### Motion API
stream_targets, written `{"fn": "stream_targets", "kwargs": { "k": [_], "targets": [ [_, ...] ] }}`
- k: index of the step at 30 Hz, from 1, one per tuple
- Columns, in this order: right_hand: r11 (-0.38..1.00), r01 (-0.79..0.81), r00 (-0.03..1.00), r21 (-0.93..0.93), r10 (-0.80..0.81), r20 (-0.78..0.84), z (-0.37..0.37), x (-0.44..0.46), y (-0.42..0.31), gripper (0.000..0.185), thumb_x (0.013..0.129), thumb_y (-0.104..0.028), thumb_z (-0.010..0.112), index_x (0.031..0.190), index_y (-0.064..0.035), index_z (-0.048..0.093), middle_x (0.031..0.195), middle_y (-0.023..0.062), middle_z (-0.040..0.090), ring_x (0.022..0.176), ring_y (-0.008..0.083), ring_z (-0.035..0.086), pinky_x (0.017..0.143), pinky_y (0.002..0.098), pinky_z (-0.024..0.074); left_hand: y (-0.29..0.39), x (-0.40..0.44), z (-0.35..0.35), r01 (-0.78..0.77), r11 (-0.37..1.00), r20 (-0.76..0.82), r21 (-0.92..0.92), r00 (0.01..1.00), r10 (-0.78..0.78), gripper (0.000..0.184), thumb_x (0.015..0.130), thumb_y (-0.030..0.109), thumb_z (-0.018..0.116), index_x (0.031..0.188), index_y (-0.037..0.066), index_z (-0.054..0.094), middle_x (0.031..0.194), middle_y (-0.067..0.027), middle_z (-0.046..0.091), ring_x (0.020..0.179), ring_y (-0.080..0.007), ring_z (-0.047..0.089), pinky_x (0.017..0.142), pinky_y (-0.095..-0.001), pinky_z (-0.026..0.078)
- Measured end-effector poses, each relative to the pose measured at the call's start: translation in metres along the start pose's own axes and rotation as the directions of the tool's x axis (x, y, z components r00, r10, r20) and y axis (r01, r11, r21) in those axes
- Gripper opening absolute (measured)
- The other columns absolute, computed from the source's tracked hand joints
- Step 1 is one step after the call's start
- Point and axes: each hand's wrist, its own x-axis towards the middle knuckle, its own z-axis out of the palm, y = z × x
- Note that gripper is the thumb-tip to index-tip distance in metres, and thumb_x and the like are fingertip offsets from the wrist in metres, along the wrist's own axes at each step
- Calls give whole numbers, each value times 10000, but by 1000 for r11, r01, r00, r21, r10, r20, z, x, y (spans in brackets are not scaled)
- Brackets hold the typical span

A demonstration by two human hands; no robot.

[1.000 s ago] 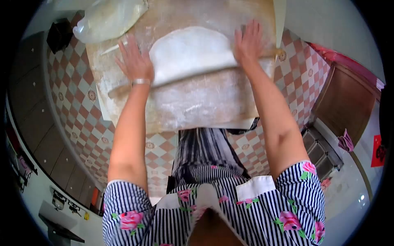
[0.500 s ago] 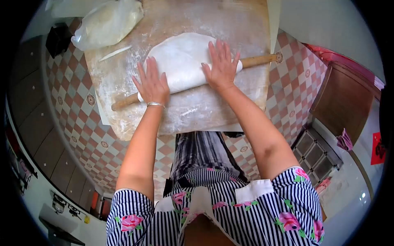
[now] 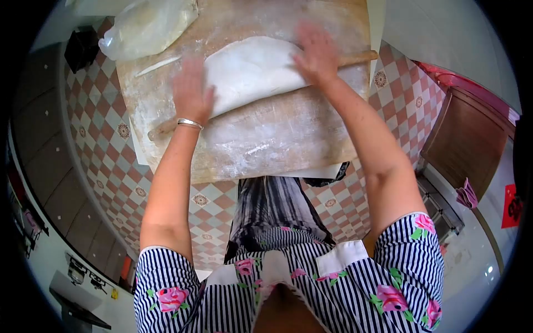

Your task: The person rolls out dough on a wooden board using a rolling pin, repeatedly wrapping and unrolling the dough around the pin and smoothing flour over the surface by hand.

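Note:
A white sheet of dough [image 3: 252, 69] lies on a floured wooden board [image 3: 277, 133], with a long rolling pin [image 3: 162, 129] beneath or wrapped in its near edge. The pin slants up to the right, and both its ends show. My left hand [image 3: 191, 91] is at the dough's left side, over the pin, blurred but flat. At the right side of the dough, my right hand [image 3: 317, 53] lies spread over the pin, its fingers smeared by motion. Neither hand is wrapped round anything.
A clear plastic bag [image 3: 150, 28] rests on the board's far left corner. Near it is a thin white strip [image 3: 158, 66]. A black bin [image 3: 81, 49] stands on the checkered floor at the left, and a wooden stool or panel [image 3: 466, 141] at the right.
My hands have moved apart and away from me, from the dough's middle towards its sides. The dough and rolling pin have shifted slightly away from me.

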Motion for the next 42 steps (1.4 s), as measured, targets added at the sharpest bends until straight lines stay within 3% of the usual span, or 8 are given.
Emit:
{"fn": "stream_targets", "kwargs": {
  "k": [4, 10, 17, 18, 21, 24, 29, 42],
  "targets": [
    [910, 396, 855, 125, -415, 311, -26, -37, -4, 650, 809, -352, 680, 1396, -157, 483, 1381, 83, 532, 1217, 260, 518, 1033, 443, 392, 19, -17, -15, -309, 948, 277, -70, 907, 316, 799, 744, 390, 734, 1428, 106, 434, 1350, -99, 526, 1226, -284, 495, 1017, -412, 400],
    [989, 144, 968, 32, -147, 204, -6, -129, -38, 682, 709, -53, 721, 1346, -224, 547, 1253, 28, 599, 1155, 234, 545, 921, 392, 448, 45, -79, -9, -232, 964, 127, -132, 960, 248, 702, 594, 113, 825, 1259, 136, 602, 1085, -91, 661, 941, -280, 610, 823, -386, 497],
    [899, -414, 893, -143, 431, 126, -2, -121, -105, 676, 898, -466, 545, 1475, -145, 402, 1566, 121, 306, 1451, 322, 252, 1161, 604, 84, 82, -81, 14, 124, 965, 218, 232, 960, -176, 689, 956, 441, 421, 1543, 125, 247, 1615, -117, 189, 1499, -315, 117, 1176, -584, 65],
    [873, -475, 877, -107, 479, 14, 7, -88, -96, 670, 913, -481, 513, 1475, -135, 399, 1575, 125, 290, 1465, 330, 220, 1163, 612, 51, 82, -47, 15, 170, 971, -33, 169, 985, -167, 663, 967, 380, 432, 1539, 100, 248, 1618, -77, 198, 1489, -329, 147, 1173, -584, 92],
    [740, -373, 875, -560, 481, 54, 24, -49, -133, 667, 916, -455, 510, 1471, -104, 396, 1567, 147, 299, 1463, 330, 219, 1155, 624, 53, 100, -23, 35, 275, 947, -120, 167, 959, -257, 640, 982, 359, 397, 1539, 85, 243, 1623, -54, 191, 1491, -321, 146, 1175, -579, 75],
    [902, -430, 896, -33, 431, 104, 18, -91, -170, 682, 920, -461, 493, 1475, -81, 380, 1555, 171, 312, 1458, 335, 227, 1153, 623, 73, 127, -69, 32, 241, 946, 156, 218, 948, -277, 603, 991, 368, 369, 1531, 113, 285, 1614, -51, 220, 1488, -315, 161, 1174, -579, 56],
    [939, -344, 938, 19, 345, -38, 27, -33, -127, 738, 903, -463, 531, 1508, -101, 317, 1593, 155, 224, 1464, 343, 199, 1131, 664, 50, 94, 3, 29, 230, 960, -39, 162, 973, -227, 584, 980, 360, 391, 1529, 177, 313, 1603, -14, 261, 1491, -305, 165, 1167, -587, 56],
    [850, -520, 842, -85, 527, 117, -1, -80, -84, 790, 901, -463, 539, 1535, -105, 233, 1585, 186, 213, 1457, 377, 195, 1136, 658, 28, 48, -49, 0, 275, 938, 128, 212, 943, -306, 640, 940, 334, 454, 1529, 140, 294, 1596, -45, 271, 1495, -321, 135, 1168, -600, 62]
  ]
}}
